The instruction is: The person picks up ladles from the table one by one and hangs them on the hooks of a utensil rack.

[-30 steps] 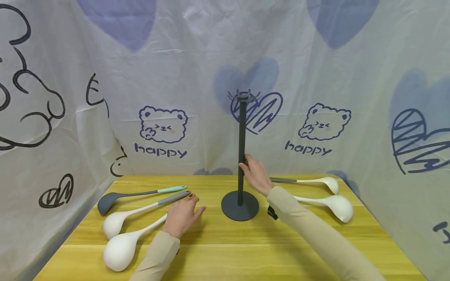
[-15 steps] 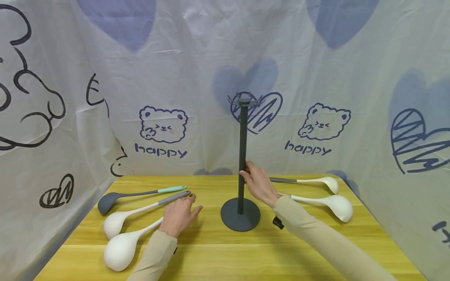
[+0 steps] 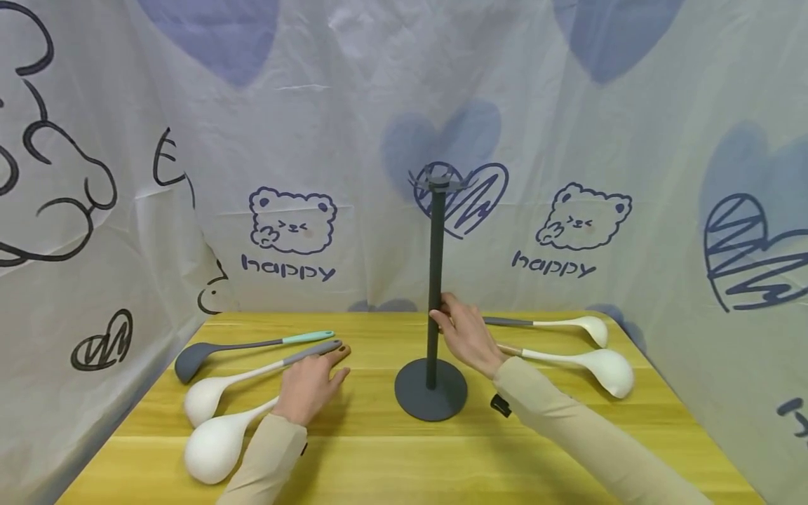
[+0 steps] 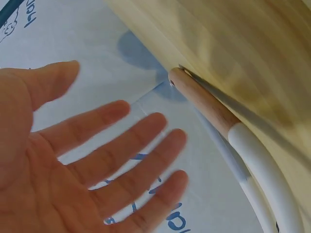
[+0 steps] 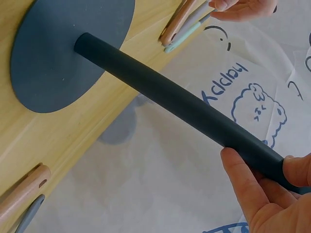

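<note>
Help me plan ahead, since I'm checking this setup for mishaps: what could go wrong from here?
The right hand grips the tall stand by its pole, well above the base, so a sideways push might tip it.

The left hand is by two handles lying close together, so grasping the wooden-handled ladle could nudge the grey-handled ladle beside it.

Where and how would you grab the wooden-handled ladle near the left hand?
Probably by its wooden handle, from above, on the near side: it looks slim and straight, a grey handle lies close behind, and the white bowl is wide.
</note>
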Demonstrator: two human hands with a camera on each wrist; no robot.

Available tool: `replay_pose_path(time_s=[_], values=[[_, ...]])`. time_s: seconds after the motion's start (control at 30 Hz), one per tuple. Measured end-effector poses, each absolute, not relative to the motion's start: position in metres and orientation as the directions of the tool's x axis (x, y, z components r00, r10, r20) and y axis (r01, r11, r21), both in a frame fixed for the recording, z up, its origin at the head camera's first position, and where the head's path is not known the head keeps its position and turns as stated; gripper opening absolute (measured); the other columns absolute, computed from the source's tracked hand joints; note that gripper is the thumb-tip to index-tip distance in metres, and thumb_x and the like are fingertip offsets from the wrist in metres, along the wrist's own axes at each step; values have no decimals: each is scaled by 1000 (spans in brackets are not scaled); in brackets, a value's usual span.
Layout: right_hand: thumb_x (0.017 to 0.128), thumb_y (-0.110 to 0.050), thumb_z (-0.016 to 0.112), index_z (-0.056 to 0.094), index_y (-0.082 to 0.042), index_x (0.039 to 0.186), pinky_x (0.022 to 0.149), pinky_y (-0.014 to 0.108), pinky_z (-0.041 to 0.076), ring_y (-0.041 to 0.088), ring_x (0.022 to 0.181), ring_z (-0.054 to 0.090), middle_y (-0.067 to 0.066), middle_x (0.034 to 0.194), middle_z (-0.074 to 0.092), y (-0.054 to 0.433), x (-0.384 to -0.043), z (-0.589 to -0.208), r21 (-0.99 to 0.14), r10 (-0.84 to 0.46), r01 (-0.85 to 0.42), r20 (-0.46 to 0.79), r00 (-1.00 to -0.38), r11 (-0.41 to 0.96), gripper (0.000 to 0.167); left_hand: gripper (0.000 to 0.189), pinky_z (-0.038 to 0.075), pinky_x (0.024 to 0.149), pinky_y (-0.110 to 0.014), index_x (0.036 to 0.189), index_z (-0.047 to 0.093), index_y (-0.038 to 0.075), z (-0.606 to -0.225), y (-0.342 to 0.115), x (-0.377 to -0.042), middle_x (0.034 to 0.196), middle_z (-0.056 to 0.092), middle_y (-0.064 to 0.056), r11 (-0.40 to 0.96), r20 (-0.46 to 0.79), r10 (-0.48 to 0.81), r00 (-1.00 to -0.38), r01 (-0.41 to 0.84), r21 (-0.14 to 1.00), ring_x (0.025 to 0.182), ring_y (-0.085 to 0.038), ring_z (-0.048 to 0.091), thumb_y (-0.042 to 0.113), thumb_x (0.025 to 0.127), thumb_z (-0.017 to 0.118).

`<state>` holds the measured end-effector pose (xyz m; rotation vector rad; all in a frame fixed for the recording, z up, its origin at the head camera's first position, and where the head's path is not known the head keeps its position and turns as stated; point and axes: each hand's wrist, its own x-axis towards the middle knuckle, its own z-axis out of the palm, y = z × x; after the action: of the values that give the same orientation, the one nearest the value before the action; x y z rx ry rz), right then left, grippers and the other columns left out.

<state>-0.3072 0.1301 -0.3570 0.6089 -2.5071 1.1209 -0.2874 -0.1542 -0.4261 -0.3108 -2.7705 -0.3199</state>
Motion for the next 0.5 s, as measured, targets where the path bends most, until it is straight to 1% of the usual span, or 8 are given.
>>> replay_pose_path(time_s=[0.03, 0.1, 0.2, 0.27, 0.3, 0.43, 0.5], values=[[104, -21, 50, 60, -9, 112, 68, 34, 54, 26, 83, 69, 12, 106, 73, 129, -307, -357, -620, -246, -503, 456, -855, 601, 18, 38, 34, 39, -32, 130, 65, 30, -426, -156, -286, 109, 74, -9, 954, 338, 167, -926, 238, 181, 48, -17, 48, 36, 92, 68], [104, -21, 50, 61, -9, 113, 70, 36, 56, 26, 86, 70, 13, 108, 73, 128, -305, -356, -621, -247, -503, 454, -856, 602, 19, 35, 36, 40, -34, 125, 68, 25, -424, -161, -283, 98, 74, -11, 961, 307, 144, -941, 207, 184, 48, -19, 50, 35, 92, 68], [104, -21, 50, 60, -7, 115, 72, 38, 57, 27, 89, 71, 14, 110, 72, 127, -305, -356, -618, -253, -504, 451, -856, 604, 22, 28, 42, 44, -40, 110, 72, 14, -423, -166, -279, 82, 70, -12, 969, 274, 109, -956, 164, 186, 56, -25, 59, 34, 91, 69], [104, -21, 49, 60, -6, 116, 73, 39, 58, 28, 91, 71, 15, 111, 72, 127, -304, -355, -615, -257, -510, 455, -852, 601, 22, 26, 43, 46, -42, 97, 70, 9, -422, -170, -278, 73, 65, -10, 972, 250, 88, -964, 139, 192, 60, -27, 61, 34, 91, 69], [104, -21, 49, 60, -6, 116, 74, 39, 58, 29, 92, 71, 15, 112, 72, 127, -303, -354, -616, -258, -512, 457, -851, 599, 22, 25, 43, 47, -42, 94, 69, 8, -421, -172, -276, 72, 64, -10, 972, 242, 82, -967, 131, 193, 61, -27, 61, 33, 91, 69], [104, -21, 50, 59, -8, 114, 74, 39, 58, 29, 94, 70, 15, 111, 72, 128, -302, -354, -625, -252, -507, 454, -854, 593, 19, 23, 41, 45, -39, 87, 65, 7, -420, -179, -272, 66, 57, -7, 974, 193, 55, -980, 95, 205, 56, -24, 55, 30, 91, 69], [104, -21, 50, 59, -8, 114, 74, 39, 58, 28, 95, 70, 15, 111, 72, 129, -301, -354, -632, -253, -500, 444, -860, 592, 19, 23, 42, 45, -40, 83, 64, 6, -420, -183, -270, 65, 56, -7, 975, 176, 45, -983, 81, 205, 55, -24, 54, 27, 91, 69]])
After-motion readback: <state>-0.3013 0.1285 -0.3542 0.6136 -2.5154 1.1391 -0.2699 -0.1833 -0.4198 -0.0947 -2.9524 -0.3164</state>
